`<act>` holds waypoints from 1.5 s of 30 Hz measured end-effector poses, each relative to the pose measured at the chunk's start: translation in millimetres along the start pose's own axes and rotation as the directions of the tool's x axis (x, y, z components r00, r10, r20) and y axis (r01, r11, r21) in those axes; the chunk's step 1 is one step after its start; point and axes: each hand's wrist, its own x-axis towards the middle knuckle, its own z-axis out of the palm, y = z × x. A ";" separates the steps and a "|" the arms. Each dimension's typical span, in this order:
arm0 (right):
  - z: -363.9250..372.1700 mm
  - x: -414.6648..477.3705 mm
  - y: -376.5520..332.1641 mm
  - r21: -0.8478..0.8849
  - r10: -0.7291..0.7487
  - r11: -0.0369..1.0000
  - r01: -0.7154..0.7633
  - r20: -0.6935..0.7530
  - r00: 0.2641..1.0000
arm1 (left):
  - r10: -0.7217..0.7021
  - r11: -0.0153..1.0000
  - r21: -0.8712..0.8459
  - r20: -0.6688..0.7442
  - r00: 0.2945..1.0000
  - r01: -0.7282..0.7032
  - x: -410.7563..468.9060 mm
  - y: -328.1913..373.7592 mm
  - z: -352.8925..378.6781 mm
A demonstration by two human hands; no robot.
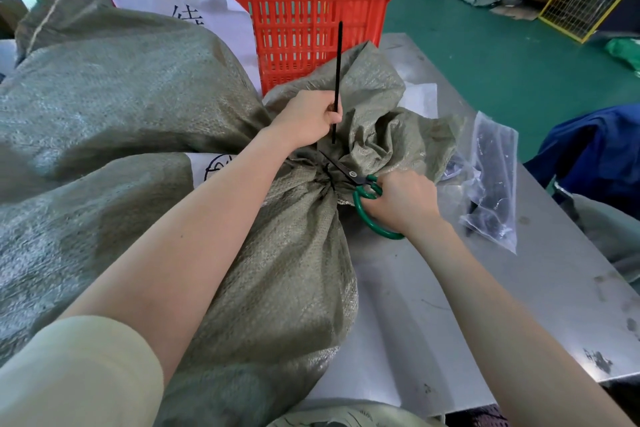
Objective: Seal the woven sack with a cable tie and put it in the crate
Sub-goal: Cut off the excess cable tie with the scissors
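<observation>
A grey-green woven sack (277,270) lies on the steel tabletop (433,288), its neck cinched by a black cable tie (337,80). The left hand (304,120) grips the tie's tail; the right hand (403,201) clasps green-handled scissors (363,198). The red slatted plastic crate (294,10) stands at the far edge. Partial black characters on white labels are unreadable.

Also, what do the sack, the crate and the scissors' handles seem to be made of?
The sack looks like woven plastic strips: grey-green, with a fine weave and a dull sheen. The crate looks like moulded hard plastic: red, glossy, with slotted walls. The scissors' handles show a smooth green coating, probably plastic or rubber over metal; the blades look dark metal.
</observation>
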 end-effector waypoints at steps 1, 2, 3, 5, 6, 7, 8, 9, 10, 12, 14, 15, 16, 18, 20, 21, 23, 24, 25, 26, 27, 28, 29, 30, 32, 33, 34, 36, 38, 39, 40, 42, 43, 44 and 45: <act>0.3 -3.2 3.4 -0.004 0.020 1.000 -0.020 0.003 1.000 | 0.024 0.999 -0.033 0.019 1.000 -0.024 -1.9 3.5 1.9; 1.8 -5.8 6.3 -0.005 0.039 0.999 -0.039 0.007 0.999 | 0.050 0.997 -0.063 0.036 0.998 -0.047 -3.0 4.8 5.0; 1.9 -9.1 10.9 0.000 0.058 0.998 -0.058 0.011 0.998 | 0.080 0.993 -0.090 0.046 0.996 -0.075 -4.8 8.7 7.9; 1.5 -15.4 20.1 0.034 0.095 0.995 -0.095 0.015 0.995 | 0.123 0.985 -0.131 0.063 0.990 -0.114 -6.4 16.7 15.5; 1.1 -18.1 24.9 0.052 0.111 0.992 -0.112 0.014 0.994 | 0.136 0.983 -0.133 0.070 0.988 -0.126 -6.9 22.3 18.8; 0.8 -20.6 28.8 0.061 0.125 0.990 -0.125 0.014 0.992 | 0.147 0.983 -0.121 0.080 0.986 -0.137 -7.8 27.5 21.5; 0.4 -24.0 35.4 0.070 0.140 0.988 -0.141 0.016 0.990 | 0.159 0.984 -0.099 0.088 0.983 -0.151 -8.3 34.4 25.0; 1.1 -27.2 40.6 0.086 0.154 0.984 -0.155 0.019 0.988 | 0.185 0.981 -0.069 0.087 0.979 -0.179 -9.5 40.0 27.4; 1.8 -31.1 46.4 0.102 0.171 0.980 -0.173 0.023 0.985 | 0.213 0.977 -0.035 0.086 0.973 -0.211 -9.7 45.2 30.8; 4.7 -41.0 61.4 0.130 0.209 0.968 -0.213 0.043 0.977 | 0.243 0.969 0.025 0.087 0.966 -0.246 -12.3 58.6 39.8; 8.6 -50.6 77.2 0.144 0.255 0.954 -0.263 0.073 0.964 | 0.243 0.968 0.045 0.097 0.965 -0.248 -16.3 74.0 49.7; 10.9 -54.4 85.1 0.142 0.279 0.947 -0.289 0.086 0.957 | 0.244 0.967 0.043 0.106 0.964 -0.249 -17.9 81.1 55.1; 12.4 -57.8 93.8 0.136 0.301 0.940 -0.312 0.100 0.948 | 0.246 0.967 0.042 0.126 0.961 -0.253 -19.6 88.9 61.3; 13.7 -62.9 108.1 0.117 0.354 0.921 -0.370 0.140 0.925 | 0.262 0.960 0.052 0.191 0.946 -0.277 -22.7 100.4 75.3; 13.1 -69.2 122.0 0.094 0.423 0.891 -0.445 0.190 0.886 | 0.258 0.956 0.067 0.263 0.930 -0.284 -24.1 111.1 96.6; 14.4 -71.8 127.0 0.085 0.451 0.875 -0.476 0.209 0.868 | 0.240 0.960 0.067 0.295 0.925 -0.271 -24.7 114.2 107.4; 18.0 -77.5 137.9 0.079 0.486 0.852 -0.518 0.250 0.837 | 0.197 0.972 0.051 0.350 0.916 -0.229 -24.9 122.3 131.3; 20.5 -80.0 143.0 0.081 0.493 0.844 -0.530 0.272 0.827 | 0.177 0.978 0.037 0.370 0.912 -0.205 -25.5 126.1 142.6; 23.8 -82.4 146.5 0.085 0.493 0.839 -0.537 0.295 0.818 | 0.158 0.983 0.028 0.388 0.908 -0.182 -26.8 128.2 152.7; 26.9 -85.3 149.5 0.089 0.490 0.837 -0.539 0.316 0.813 | 0.139 0.987 0.021 0.405 0.904 -0.161 -28.3 130.0 162.6; 30.6 -88.2 151.6 0.092 0.484 0.838 -0.538 0.333 0.809 | 0.120 0.989 0.024 0.422 0.899 -0.143 -29.8 130.4 171.2; 33.5 -91.0 154.5 0.089 0.477 0.841 -0.534 0.346 0.808 | 0.102 0.991 0.030 0.434 0.895 -0.128 -31.2 131.4 179.3; 36.3 -93.6 157.0 0.082 0.468 0.846 -0.527 0.360 0.807 | 0.085 0.993 0.035 0.445 0.891 -0.112 -32.3 131.1 187.0; 37.9 -95.5 159.0 0.077 0.460 0.850 -0.521 0.375 0.805 | 0.070 0.995 0.037 0.459 0.886 -0.098 -33.1 129.8 193.5; 39.1 -95.9 163.0 0.070 0.447 0.857 -0.510 0.391 0.805 | 0.046 0.996 0.043 0.483 0.874 -0.076 -34.2 126.1 201.9; 38.8 -95.0 165.1 0.064 0.441 0.863 -0.501 0.391 0.808 | 0.040 0.996 0.046 0.485 0.874 -0.072 -34.5 125.0 203.5; 37.4 -94.1 167.3 0.057 0.434 0.870 -0.490 0.385 0.815 | 0.037 0.996 0.049 0.481 0.876 -0.069 -34.4 125.2 204.7; 34.8 -88.6 167.9 0.058 0.426 0.878 -0.475 0.357 0.831 | 0.039 0.996 0.049 0.456 0.889 -0.069 -32.5 125.1 202.0; 30.1 -81.1 163.7 0.107 0.416 0.877 -0.468 0.319 0.852 | 0.028 0.997 0.057 0.413 0.910 -0.056 -29.8 124.1 193.9; 27.9 -77.0 160.2 0.150 0.408 0.874 -0.462 0.289 0.866 | 0.019 0.998 0.053 0.391 0.920 -0.043 -28.2 122.7 188.4; 25.1 -71.8 154.7 0.192 0.384 0.879 -0.436 0.255 0.888 | 0.010 0.999 0.042 0.366 0.931 -0.027 -27.2 120.0 181.4; 20.2 -61.1 140.0 0.259 0.304 0.898 -0.356 0.220 0.927 | -0.005 1.000 0.027 0.315 0.949 -0.004 -28.1 113.3 165.2; 18.6 -55.7 131.8 0.287 0.269 0.901 -0.326 0.220 0.938 | -0.011 0.999 0.033 0.290 0.957 0.001 -29.6 110.3 156.0; 16.4 -50.7 120.9 0.314 0.225 0.904 -0.289 0.226 0.948 | -0.022 0.999 0.047 0.262 0.965 0.010 -32.3 106.0 145.8; 16.0 -45.7 110.1 0.342 0.186 0.903 -0.260 0.234 0.954 | -0.033 0.998 0.065 0.231 0.972 0.019 -34.6 101.7 135.5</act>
